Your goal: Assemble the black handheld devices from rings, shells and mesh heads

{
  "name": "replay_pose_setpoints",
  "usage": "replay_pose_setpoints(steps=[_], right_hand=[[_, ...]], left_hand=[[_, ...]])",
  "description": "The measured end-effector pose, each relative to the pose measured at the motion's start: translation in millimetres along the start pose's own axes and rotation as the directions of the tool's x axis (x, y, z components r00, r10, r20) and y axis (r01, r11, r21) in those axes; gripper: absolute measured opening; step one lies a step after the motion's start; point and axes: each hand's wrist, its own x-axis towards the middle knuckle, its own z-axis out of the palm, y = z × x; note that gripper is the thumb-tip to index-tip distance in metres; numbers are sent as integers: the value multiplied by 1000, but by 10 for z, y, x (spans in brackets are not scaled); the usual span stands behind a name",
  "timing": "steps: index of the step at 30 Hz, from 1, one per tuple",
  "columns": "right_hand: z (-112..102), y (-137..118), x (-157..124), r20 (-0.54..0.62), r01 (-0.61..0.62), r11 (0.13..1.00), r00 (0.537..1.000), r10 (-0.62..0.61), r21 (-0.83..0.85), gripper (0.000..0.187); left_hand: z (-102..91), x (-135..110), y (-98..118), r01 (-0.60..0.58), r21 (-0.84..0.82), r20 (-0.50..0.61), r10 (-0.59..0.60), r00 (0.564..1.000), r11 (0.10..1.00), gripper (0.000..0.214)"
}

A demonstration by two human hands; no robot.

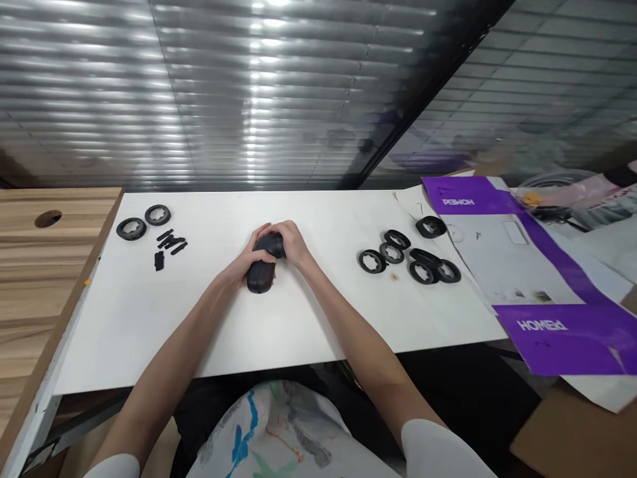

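Both my hands meet at the middle of the white table point(308, 318) on a black rounded part point(261, 275) that rests on the surface. My left hand point(243, 262) wraps its fingers over the part's left and top side. My right hand point(293, 242) closes on its far end from the right. The nearer end of the part sticks out below my hands. What the fingers do on the far end is hidden.
Two black rings point(132, 229) and several small black pieces point(169, 242) lie at the far left. Several black rings point(408, 255) cluster at the right. A purple and white carton sheet point(537, 279) overlaps the table's right edge. A wooden surface point(34, 265) adjoins on the left.
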Motion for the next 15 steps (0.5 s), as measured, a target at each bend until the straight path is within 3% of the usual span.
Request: replay_pose_setpoints(steps=[8, 15], right_hand=[[-23, -32, -6, 92, 111, 991, 990, -105, -72, 37], [-19, -35, 21, 143, 213, 961, 972, -189, -176, 36]], left_hand=[[0, -6, 19, 36, -29, 1, -36, 999, 999, 105], [-53, 32, -32, 101, -143, -30, -107, 994, 985, 63]])
